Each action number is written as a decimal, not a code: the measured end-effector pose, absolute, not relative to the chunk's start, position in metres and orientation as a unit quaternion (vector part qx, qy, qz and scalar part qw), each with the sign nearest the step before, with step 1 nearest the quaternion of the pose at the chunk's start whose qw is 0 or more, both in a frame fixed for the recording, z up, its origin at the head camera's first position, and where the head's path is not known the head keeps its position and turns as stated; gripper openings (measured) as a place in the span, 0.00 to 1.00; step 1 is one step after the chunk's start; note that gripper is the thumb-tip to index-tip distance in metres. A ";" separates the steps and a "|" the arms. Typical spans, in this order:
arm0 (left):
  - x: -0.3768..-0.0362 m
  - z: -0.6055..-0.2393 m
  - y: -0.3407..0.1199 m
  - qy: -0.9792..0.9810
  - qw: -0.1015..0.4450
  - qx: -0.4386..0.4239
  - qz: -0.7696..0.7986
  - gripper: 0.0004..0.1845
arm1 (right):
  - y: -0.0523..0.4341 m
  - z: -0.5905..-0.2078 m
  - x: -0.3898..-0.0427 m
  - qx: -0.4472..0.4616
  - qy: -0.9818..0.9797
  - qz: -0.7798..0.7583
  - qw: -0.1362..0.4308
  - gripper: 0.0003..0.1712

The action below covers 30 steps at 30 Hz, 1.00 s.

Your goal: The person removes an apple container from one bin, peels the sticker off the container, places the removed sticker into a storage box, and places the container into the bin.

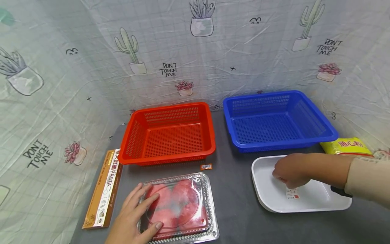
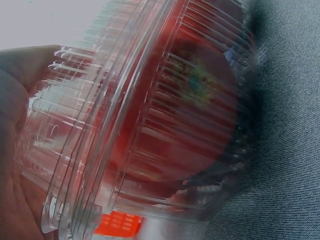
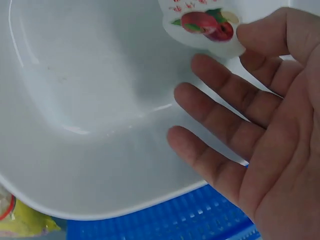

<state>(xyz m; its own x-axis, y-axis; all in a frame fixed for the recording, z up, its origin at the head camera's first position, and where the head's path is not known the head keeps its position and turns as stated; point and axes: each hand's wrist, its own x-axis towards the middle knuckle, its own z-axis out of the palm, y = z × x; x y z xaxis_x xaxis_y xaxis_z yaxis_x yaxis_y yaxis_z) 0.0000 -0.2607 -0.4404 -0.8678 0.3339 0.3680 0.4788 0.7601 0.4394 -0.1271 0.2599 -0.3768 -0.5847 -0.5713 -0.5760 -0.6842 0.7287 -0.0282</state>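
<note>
A clear plastic clamshell box [image 1: 182, 203] with red food inside lies on the dark table near the front edge. My left hand [image 1: 134, 210] rests flat on the left part of its lid, fingers spread and straight. The left wrist view shows the ribbed box [image 2: 165, 125] close up, with the palm [image 2: 20, 100] against it. My right hand [image 1: 289, 171] hovers over a white tray [image 1: 304, 200] at the right and holds nothing. In the right wrist view that hand [image 3: 250, 125] has relaxed fingers just above the tray [image 3: 90, 100], next to a fruit sticker [image 3: 202, 22].
An empty red basket [image 1: 170, 106] and an empty blue basket [image 1: 262, 95] stand side by side behind. A long pasta box [image 1: 103, 189] lies left of the clamshell. A yellow bag [image 1: 347, 146] sits at the far right. A small orange label [image 1: 206, 166] lies before the red basket.
</note>
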 end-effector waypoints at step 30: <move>-0.015 -0.415 -0.262 -0.919 0.112 -0.250 -0.282 0.35 | 0.232 -0.337 -0.140 -0.313 0.899 -0.072 0.297 0.19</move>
<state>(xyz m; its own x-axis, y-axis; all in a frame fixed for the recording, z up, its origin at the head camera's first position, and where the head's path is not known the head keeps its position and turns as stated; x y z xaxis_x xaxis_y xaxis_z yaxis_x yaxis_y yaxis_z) -0.0155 -0.2616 -0.4147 -0.8496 0.3971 0.3470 0.5234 0.7159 0.4622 -0.1395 0.2319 -0.3370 -0.6274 -0.6051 -0.4902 -0.5199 0.7941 -0.3148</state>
